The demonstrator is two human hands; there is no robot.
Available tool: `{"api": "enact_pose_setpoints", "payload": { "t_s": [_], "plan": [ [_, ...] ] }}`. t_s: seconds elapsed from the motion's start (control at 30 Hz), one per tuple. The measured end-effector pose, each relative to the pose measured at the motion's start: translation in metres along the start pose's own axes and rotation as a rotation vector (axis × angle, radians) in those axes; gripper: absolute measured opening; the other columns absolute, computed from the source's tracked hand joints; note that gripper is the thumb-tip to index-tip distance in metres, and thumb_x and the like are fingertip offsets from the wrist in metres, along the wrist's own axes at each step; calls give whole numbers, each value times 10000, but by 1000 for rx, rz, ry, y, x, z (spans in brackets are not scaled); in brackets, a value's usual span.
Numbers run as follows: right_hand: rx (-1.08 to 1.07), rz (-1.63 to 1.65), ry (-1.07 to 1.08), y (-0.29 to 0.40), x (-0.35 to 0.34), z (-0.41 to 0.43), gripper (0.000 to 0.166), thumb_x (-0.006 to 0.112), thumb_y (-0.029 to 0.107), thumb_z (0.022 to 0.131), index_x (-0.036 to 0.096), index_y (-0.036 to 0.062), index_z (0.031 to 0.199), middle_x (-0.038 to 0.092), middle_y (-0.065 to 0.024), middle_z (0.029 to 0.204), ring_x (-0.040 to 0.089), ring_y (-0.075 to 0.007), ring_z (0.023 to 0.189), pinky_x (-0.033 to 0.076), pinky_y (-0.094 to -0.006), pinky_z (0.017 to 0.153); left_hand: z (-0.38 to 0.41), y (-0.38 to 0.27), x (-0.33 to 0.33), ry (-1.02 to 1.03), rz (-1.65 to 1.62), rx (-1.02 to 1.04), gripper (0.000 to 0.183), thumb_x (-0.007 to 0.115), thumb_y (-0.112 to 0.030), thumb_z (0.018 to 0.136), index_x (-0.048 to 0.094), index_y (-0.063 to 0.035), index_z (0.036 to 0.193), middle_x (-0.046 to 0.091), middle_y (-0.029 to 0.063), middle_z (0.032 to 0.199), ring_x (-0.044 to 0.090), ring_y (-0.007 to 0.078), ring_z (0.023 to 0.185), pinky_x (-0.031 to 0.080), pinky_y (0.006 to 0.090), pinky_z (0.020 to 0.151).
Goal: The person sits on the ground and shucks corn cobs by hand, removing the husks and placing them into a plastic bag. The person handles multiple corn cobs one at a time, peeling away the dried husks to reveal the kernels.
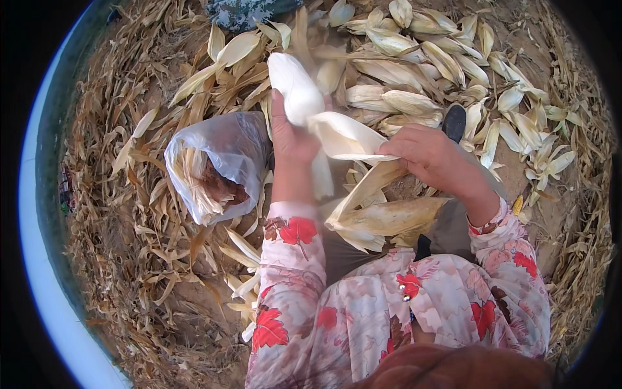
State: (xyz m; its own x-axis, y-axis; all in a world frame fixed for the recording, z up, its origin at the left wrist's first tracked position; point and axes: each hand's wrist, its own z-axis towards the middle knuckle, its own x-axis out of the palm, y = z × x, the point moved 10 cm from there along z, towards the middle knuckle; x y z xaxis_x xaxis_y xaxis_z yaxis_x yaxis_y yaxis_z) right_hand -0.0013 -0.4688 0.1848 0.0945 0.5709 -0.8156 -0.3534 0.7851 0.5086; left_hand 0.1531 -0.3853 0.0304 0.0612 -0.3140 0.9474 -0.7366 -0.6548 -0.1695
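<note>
My left hand (294, 138) grips an ear of corn in pale inner husk (294, 85), its thumb along the near side. My right hand (427, 153) pinches the edge of a pale husk leaf (347, 133) that spreads out from the base of that ear. Below my hands, over my lap, lie loose, dry husk leaves (393, 216). Left of my left wrist stands a clear plastic bag (248, 141), its mouth facing me, with pale husk strips and reddish-brown corn silk (221, 182) inside.
A heap of corn ears in husks (408, 102) lies beyond my right hand, beside a dark shoe (454, 122). Dry stalks and leaves (160, 262) cover much of the ground at left. Camouflage-patterned cloth (248, 12) shows at the top. A small yellow cob (518, 205) lies near my right sleeve.
</note>
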Motion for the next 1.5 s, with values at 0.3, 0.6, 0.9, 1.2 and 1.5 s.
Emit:
{"api": "enact_pose_setpoints", "payload": {
  "t_s": [0.3,0.6,0.9,1.2,1.5],
  "plan": [
    [432,376,102,-105,31,-29,478,676,290,865,539,37,1247,587,-145,1167,565,-266,1110,440,-357,953,-4,6,37,18,570,221,647,717,-223,828,365,-49,1343,529,152,1222,560,331,1091,497,484,903],
    [645,1201,-464,-126,-5,-14,893,732,494,789,333,-26,1395,488,-184,1304,492,-268,1204,410,-381,1008,-16,102,55,182,1214,96,684,763,-115,786,372,-23,1340,564,121,1207,564,211,1088,469,332,922],
    [639,1016,-540,-128,9,-16,594,622,371,904,455,-35,1304,592,-143,1187,583,-214,1059,458,-334,920,-37,95,98,258,1911,663,785,772,-216,787,333,11,1397,378,201,1401,426,273,1255,367,382,1026],
    [661,737,-484,-125,4,-15,416,512,354,986,595,-9,1172,656,-43,985,593,-110,892,478,-274,813,-16,114,48,99,727,-65,784,514,-604,897,311,-77,1441,391,92,1447,397,269,1316,319,435,1093],
    [342,703,-592,-90,-19,14,402,493,380,989,613,32,1149,698,-58,892,638,-133,801,496,-282,759,4,72,31,-64,358,23,758,332,-680,917,345,-115,1422,446,117,1391,437,305,1275,339,518,1072]
  ]
}}
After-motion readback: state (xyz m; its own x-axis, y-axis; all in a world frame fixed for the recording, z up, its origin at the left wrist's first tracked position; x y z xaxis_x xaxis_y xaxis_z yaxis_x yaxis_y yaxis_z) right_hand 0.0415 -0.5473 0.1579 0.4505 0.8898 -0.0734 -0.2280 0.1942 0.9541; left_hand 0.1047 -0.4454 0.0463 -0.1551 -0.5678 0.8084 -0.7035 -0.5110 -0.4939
